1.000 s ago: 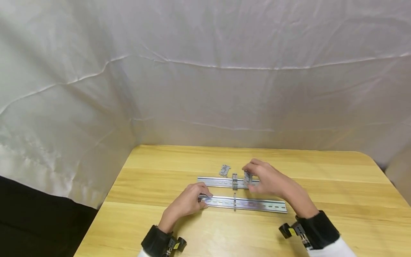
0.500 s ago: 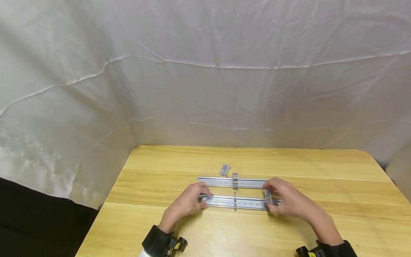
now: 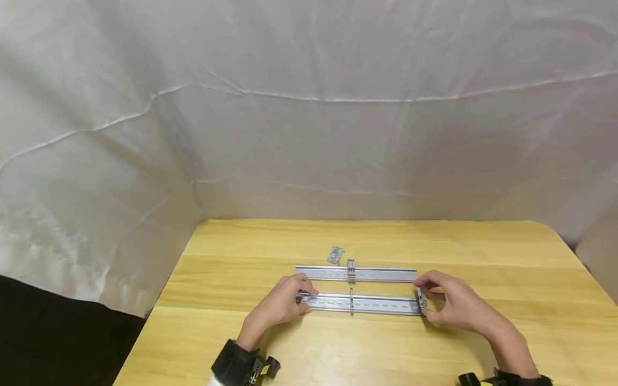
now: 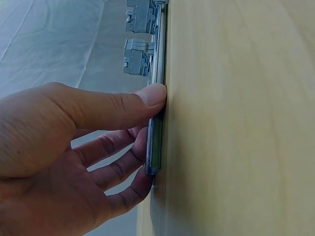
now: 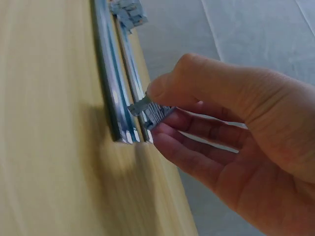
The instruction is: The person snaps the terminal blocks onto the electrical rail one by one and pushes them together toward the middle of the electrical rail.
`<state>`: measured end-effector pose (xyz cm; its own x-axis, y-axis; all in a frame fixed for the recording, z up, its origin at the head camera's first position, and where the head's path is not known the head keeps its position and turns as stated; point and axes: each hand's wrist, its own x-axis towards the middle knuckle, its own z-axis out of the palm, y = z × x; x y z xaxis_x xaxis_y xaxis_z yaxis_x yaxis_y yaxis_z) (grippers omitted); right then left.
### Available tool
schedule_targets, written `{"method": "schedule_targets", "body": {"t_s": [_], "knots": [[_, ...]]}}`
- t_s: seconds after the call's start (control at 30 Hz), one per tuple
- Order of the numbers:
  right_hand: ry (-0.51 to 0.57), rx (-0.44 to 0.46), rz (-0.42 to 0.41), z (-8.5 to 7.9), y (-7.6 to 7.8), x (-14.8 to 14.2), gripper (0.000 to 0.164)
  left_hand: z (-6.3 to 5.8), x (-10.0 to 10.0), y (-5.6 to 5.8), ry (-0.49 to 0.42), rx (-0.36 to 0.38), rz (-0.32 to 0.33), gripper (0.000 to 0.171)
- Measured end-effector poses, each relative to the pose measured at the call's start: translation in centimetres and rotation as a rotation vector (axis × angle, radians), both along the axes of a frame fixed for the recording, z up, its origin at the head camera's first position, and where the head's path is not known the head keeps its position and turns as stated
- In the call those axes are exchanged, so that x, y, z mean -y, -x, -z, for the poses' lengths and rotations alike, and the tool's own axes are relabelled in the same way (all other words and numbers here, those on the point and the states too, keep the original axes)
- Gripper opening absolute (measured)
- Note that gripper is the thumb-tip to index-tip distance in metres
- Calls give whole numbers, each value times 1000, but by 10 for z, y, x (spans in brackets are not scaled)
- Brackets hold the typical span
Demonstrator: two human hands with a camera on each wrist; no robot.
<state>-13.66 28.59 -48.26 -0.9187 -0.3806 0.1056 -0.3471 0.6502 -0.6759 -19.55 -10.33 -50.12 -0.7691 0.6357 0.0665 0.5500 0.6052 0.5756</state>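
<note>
Two slotted metal DIN rails lie parallel on the table. My left hand (image 3: 285,299) grips the left end of the near rail (image 3: 386,306), thumb on its front edge and fingers behind, as the left wrist view shows. At that rail's right end, my right hand (image 3: 456,301) pinches a grey terminal block (image 5: 158,114) between thumb and fingers. The block stands upright and overlaps the rail end in the head view. One thin terminal block (image 3: 352,302) sits across the middle of the near rail. A small stack of terminal blocks (image 3: 351,271) is mounted on the far rail (image 3: 386,274).
A loose grey terminal block (image 3: 335,255) lies flat on the wooden table (image 3: 251,241), behind the far rail. Pale fabric (image 3: 309,139) hangs behind the table and along its left side.
My right hand has carried the terminal block from over the far rail toward me and rightward, to the near rail's right end. My left hand keeps its grip on the near rail.
</note>
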Motion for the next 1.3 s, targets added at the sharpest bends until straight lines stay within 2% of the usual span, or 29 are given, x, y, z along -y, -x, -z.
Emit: {"method": "schedule_targets", "body": {"t_s": [0.3, 0.6, 0.93, 1.3], "knots": [[21, 70, 15, -1, -3, -15, 48, 1, 0, 0, -5, -1, 2, 32], [63, 182, 23, 2, -3, -21, 48, 1, 1, 0, -11, 0, 6, 30], [104, 221, 15, 4, -4, -24, 49, 1, 0, 1, -8, -12, 8, 30], [118, 223, 11, 5, -5, -25, 49, 1, 0, 0, 0, -11, 10, 32]]}}
